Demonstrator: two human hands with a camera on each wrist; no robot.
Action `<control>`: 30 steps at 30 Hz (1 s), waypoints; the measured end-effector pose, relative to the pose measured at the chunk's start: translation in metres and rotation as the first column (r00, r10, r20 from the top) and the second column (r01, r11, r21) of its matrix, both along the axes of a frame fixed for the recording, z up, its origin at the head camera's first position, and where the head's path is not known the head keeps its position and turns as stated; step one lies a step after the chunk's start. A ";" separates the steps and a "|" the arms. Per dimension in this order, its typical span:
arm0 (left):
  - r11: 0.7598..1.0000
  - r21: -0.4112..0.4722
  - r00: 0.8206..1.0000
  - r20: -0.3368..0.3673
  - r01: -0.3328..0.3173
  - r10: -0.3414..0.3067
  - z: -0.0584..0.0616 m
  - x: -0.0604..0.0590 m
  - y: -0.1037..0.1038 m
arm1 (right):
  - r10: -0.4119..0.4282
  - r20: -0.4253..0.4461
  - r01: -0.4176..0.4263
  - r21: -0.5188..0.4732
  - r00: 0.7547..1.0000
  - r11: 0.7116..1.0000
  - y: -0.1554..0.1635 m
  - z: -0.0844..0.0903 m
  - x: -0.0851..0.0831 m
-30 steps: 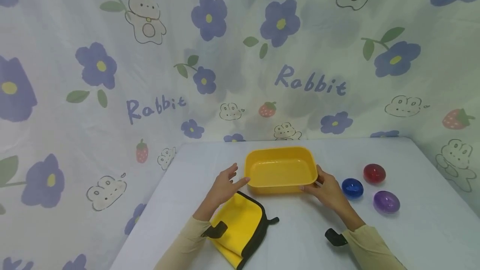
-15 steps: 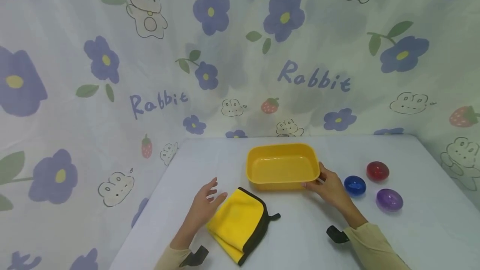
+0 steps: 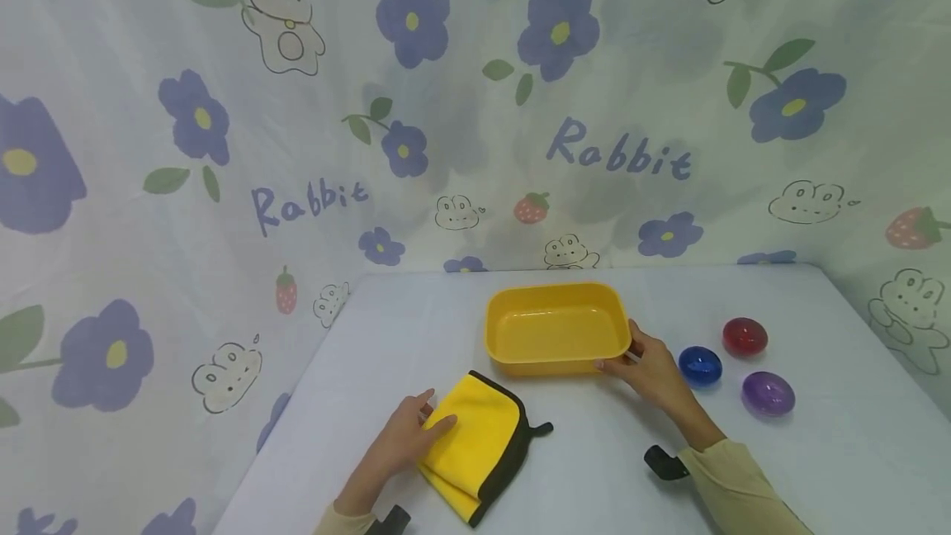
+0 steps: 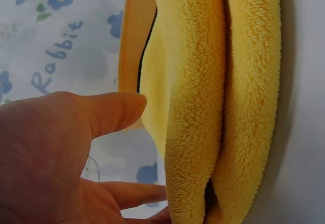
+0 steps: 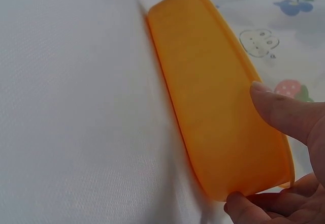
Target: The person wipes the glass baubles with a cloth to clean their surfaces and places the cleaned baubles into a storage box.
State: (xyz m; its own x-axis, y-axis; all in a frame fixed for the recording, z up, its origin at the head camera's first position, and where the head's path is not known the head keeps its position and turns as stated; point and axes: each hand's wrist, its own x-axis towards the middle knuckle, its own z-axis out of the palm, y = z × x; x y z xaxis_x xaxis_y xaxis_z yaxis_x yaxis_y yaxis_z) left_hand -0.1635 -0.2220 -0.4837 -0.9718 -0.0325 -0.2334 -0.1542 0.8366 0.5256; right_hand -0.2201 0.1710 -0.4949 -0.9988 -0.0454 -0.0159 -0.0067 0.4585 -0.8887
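A yellow plastic tray (image 3: 553, 329) stands empty at the middle of the white table (image 3: 594, 469). My right hand (image 3: 622, 351) grips its near right corner, thumb on the rim and fingers at the wall; the right wrist view shows the tray (image 5: 213, 97) between thumb and fingers of that hand (image 5: 246, 148). A folded yellow cloth (image 3: 475, 444) with a black edge lies in front of the tray. My left hand (image 3: 425, 421) rests at the cloth's left edge, thumb on top and fingers straight. The left wrist view shows this hand (image 4: 147, 148) against the cloth's (image 4: 213, 82) fluffy folds.
Right of the tray lie a blue egg (image 3: 700, 366), a red egg (image 3: 745, 337) and a purple egg (image 3: 768, 393). A flowered "Rabbit" cloth backdrop (image 3: 446, 106) closes off the back and left side. Black wrist straps show near the table's front edge.
My left hand left the tray's left side and came back and down onto the yellow cloth's left edge. The right hand has stayed on the tray's corner.
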 end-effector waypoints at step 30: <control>0.896 0.436 0.976 0.148 0.079 -0.158 0.004 0.005 -0.012 | 0.008 0.011 -0.008 0.011 1.000 1.000 -0.001 -0.002 0.000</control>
State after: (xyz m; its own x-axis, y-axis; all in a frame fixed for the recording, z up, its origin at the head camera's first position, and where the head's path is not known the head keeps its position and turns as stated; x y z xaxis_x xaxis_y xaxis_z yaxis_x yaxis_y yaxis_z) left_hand -0.1588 -0.2342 -0.4796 -0.9042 0.2215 -0.3651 -0.1902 0.5566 0.8087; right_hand -0.2200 0.1705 -0.4969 -0.9982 -0.0530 -0.0278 -0.0003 0.4684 -0.8835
